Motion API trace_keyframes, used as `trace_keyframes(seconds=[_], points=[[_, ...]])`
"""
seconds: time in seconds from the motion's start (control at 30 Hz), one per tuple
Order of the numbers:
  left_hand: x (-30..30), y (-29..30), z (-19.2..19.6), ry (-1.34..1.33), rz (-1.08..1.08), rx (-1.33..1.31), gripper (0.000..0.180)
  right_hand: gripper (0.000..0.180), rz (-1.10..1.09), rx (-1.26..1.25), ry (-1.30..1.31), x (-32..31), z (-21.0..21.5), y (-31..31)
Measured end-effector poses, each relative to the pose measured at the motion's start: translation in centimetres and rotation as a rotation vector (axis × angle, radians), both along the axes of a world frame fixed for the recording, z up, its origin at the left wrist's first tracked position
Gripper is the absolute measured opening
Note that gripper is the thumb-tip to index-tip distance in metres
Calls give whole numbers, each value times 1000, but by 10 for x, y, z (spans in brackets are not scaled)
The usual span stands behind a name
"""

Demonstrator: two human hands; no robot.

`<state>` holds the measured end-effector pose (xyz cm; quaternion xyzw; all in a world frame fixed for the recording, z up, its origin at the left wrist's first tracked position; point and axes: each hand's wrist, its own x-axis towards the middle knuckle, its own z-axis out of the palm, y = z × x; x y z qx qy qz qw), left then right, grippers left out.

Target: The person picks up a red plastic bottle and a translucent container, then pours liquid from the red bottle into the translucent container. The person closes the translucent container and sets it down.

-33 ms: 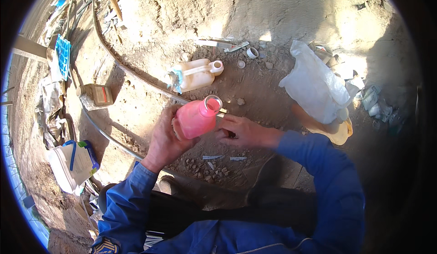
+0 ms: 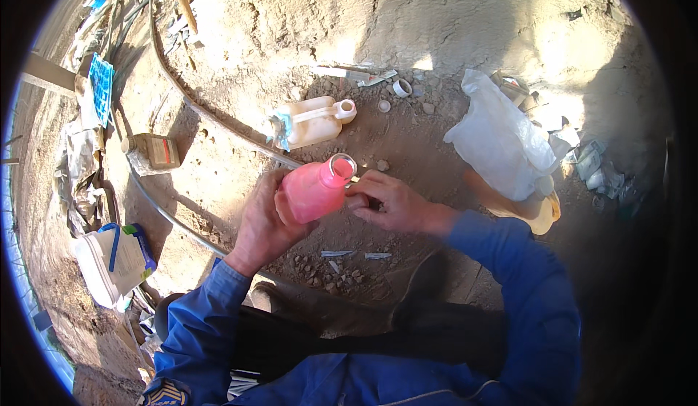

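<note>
My left hand (image 2: 263, 220) is wrapped round a pink bottle (image 2: 314, 193), which tilts with its open neck up and to the right. A light rim shows round the mouth. Right beside that neck, my right hand (image 2: 389, 201) has its fingers curled in a pinch. A small pale, thin piece (image 2: 354, 180) shows between its fingertips and the neck; its kind is too small to tell. Beyond the bottle, a dirty whitish jug (image 2: 314, 124) with a blue rag at one end lies on its side on the soil.
A hose (image 2: 218, 124) curves across the ground. To the right lies a white plastic bag (image 2: 502, 140) over a tan piece. A brownish container (image 2: 154, 151) and a white bucket (image 2: 109, 268) are at the left. Near the earthen wall sits a white ring (image 2: 402, 87).
My right hand has shifted slightly at the bottle's neck, its fingers turned a little. The left hand and the bottle have hardly moved.
</note>
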<state>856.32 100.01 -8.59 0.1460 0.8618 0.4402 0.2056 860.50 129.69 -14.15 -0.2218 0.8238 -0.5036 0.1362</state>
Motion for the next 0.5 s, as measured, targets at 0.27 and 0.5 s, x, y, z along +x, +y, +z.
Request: trace_keyframes(seconds=[0.27, 0.5], points=[[14, 17, 18, 216, -82, -55, 81, 33, -241, -441, 30, -32, 133, 42], [24, 21, 24, 232, -165, -90, 87, 39, 10, -3, 329, -23, 148, 49]])
